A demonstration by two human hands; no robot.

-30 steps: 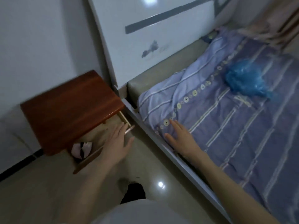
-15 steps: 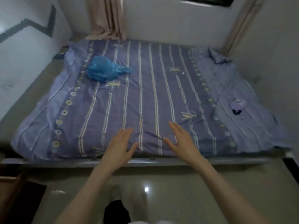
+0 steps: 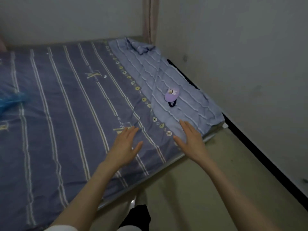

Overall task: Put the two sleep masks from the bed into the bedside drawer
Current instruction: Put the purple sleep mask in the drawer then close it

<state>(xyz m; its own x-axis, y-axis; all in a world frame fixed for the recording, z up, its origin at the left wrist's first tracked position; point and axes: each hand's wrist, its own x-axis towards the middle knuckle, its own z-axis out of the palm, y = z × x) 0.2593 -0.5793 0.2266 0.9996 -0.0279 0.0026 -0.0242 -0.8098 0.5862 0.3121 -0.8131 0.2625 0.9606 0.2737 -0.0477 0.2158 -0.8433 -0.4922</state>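
A lilac sleep mask (image 3: 172, 95) with a black strap lies on the pale blue part of the bed cover, near the bed's right edge. My right hand (image 3: 190, 140) hovers open over the bed's near corner, a short way in front of the mask, fingers pointing at it. To its left my left hand (image 3: 126, 146) is held open above the striped purple cover (image 3: 66, 114), holding nothing. The bedside drawer is out of view.
A blue plastic bag (image 3: 10, 100) lies at the bed's left edge of view. A grey wall with a black skirting (image 3: 266, 164) runs close along the right. Bare floor (image 3: 208, 189) lies between the bed frame and that wall.
The view swung from the bedside table and open drawer, across the bed, to the bed's right end. The lilac mask is now nearer and both open hands have moved toward it.
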